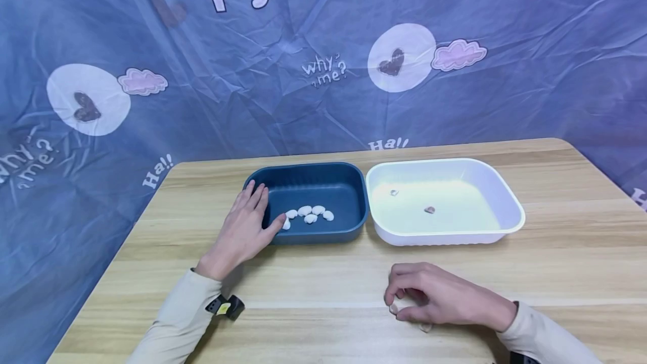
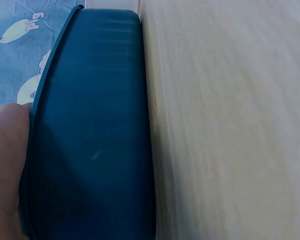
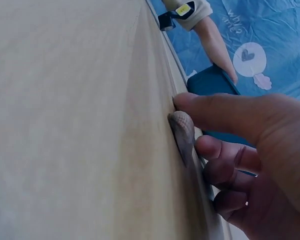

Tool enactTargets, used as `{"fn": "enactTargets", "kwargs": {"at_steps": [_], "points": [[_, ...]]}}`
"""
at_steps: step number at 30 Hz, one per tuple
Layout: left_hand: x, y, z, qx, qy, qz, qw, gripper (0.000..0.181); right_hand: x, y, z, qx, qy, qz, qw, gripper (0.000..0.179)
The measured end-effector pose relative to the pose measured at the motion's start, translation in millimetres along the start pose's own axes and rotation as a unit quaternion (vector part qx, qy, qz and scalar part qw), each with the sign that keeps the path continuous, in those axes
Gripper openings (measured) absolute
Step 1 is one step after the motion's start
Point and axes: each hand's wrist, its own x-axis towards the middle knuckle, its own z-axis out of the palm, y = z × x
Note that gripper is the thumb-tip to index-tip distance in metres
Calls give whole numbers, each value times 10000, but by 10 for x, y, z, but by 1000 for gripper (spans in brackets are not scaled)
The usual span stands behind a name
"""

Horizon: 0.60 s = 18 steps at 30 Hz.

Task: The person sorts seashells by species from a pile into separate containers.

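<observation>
My left hand (image 1: 245,223) rests over the left end of a dark blue tray (image 1: 323,237), fingers extended and thumb at the front rim. Several white seashells (image 1: 310,218) lie inside that tray. Low over the table in front of the white tray (image 1: 445,239), my right hand (image 1: 434,294) has curled fingers and pinches a small pale seashell (image 1: 393,309) between thumb and fingertip, partly hidden. Another ribbed seashell (image 3: 182,125) lies on the table close to the right thumb. In the white tray are a brownish seashell (image 1: 429,210) and a small pale one (image 1: 394,192).
Both trays stand side by side toward the back of the wooden table (image 1: 313,308). Behind the table hangs a blue printed cloth (image 1: 283,94). A black strapped device (image 1: 224,308) sits on the left wrist.
</observation>
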Motion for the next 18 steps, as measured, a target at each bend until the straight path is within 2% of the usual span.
{"fn": "enactTargets", "kwargs": {"at_steps": [6,18], "points": [[7,-3,7,22,94,39,9999,79,-1,-4,-9,-83,62,46,9999,20],[12,8,-6,13,19,-2,10000,76,16,-25,11,-237,206,18,9995,22]]}}
